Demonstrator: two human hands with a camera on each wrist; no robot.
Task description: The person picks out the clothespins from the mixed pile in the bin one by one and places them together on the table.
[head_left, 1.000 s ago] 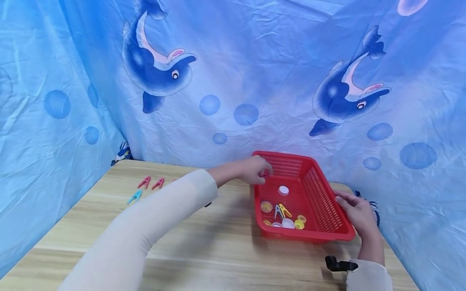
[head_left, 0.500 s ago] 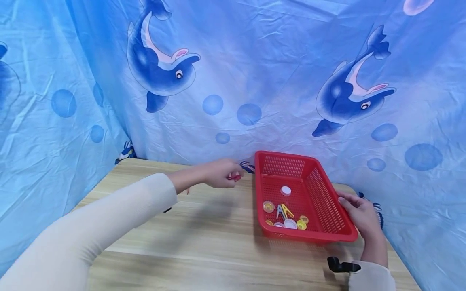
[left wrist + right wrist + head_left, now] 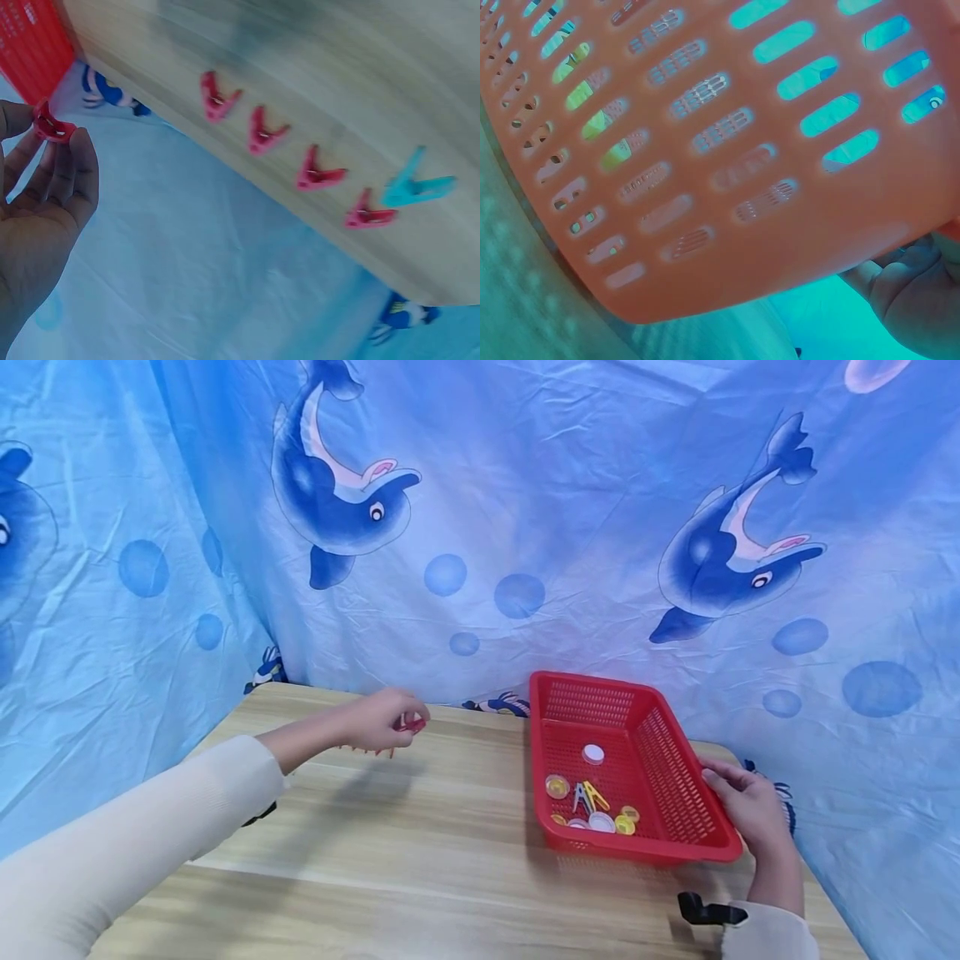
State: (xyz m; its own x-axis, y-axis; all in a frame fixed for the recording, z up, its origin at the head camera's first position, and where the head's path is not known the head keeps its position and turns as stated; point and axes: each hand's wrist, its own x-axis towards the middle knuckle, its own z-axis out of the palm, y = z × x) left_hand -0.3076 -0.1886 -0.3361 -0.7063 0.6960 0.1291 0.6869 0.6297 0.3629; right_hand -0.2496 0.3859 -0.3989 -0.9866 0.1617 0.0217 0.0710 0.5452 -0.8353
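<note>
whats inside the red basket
Inside the red basket: a grey clip, a yellow clip, round white pieces and round yellow pieces. Its near rim partly hides the closest ones.

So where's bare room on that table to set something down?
The tabletop is bare between the left hand and red basket. Crowded: far left, by red clips and a blue clip, and inside the basket's near end.

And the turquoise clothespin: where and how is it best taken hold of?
Probably pinch the turquoise clothespin across its two spread arms, from above: it lies on its side on the table in a V, and a red clothespin sits close to its joined end.
</note>
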